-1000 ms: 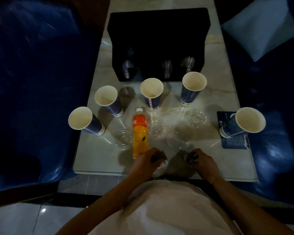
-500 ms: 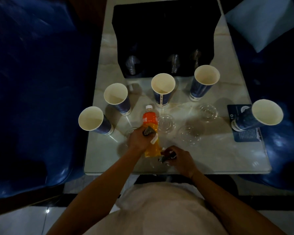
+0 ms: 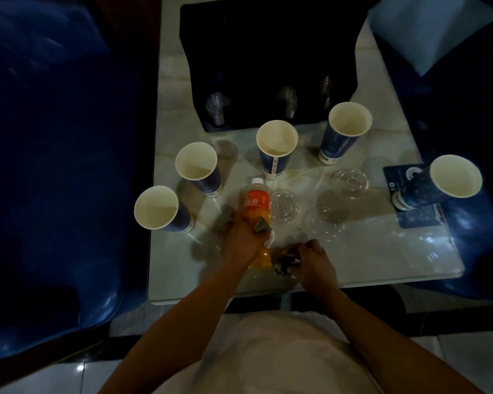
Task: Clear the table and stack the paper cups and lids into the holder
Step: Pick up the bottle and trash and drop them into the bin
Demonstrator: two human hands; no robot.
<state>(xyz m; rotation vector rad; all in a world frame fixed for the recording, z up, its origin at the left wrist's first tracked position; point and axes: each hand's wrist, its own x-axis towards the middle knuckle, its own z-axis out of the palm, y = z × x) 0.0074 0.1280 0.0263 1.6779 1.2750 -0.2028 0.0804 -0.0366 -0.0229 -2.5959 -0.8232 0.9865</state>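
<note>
At frame centre, my left hand [image 3: 241, 240] grips the orange plastic juice bottle [image 3: 257, 204] on the pale marble surface [image 3: 382, 251]; my right hand [image 3: 313, 263] pinches dark crumpled scraps [image 3: 285, 261]. Five blue paper cups [image 3: 276, 147] and clear lids [image 3: 285, 206] remain below the black holder [image 3: 268, 52].

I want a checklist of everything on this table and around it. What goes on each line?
Surface: pale marble table, glossy.
Job's things: five paper cups upright and empty; three clear lids lying flat; black holder at the far end.
Clutter: orange drink bottle; dark wrapper scraps; blue card under the rightmost cup.
Grips: left hand closed around the bottle, also pinching a scrap; right hand closed on scraps.
Cables: nothing seen.
Surroundings: blue sofas on both sides; tiled floor.
</note>
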